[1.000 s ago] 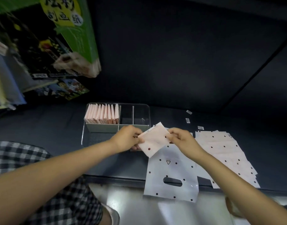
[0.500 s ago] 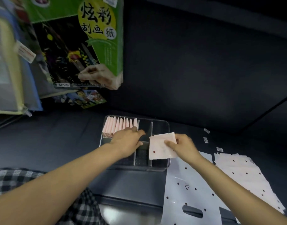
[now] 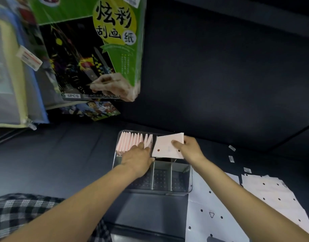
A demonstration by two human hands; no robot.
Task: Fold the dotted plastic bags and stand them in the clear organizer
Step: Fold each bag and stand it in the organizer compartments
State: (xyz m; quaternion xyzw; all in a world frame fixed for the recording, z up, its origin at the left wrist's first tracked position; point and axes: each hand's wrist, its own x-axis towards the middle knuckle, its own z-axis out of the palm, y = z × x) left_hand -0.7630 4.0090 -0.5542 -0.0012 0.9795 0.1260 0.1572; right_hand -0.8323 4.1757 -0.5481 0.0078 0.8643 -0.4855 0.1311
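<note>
Pink folded bag (image 3: 167,145) pinched in our right hand (image 3: 190,151); our left hand (image 3: 138,157), fingers straight, presses the stood bags (image 3: 134,142) aside. Next, we judge: slide it upright into the clear organizer (image 3: 189,179) beside them.

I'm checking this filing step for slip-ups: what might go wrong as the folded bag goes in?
1. The right hand pinches the folded bag at one side only, so it may spring open before it stands.
2. The left hand presses the row of folded bags; once released, they may tip over.
3. The bag hangs over the middle of the clear organizer, so it may land in a different compartment from the row.
</note>
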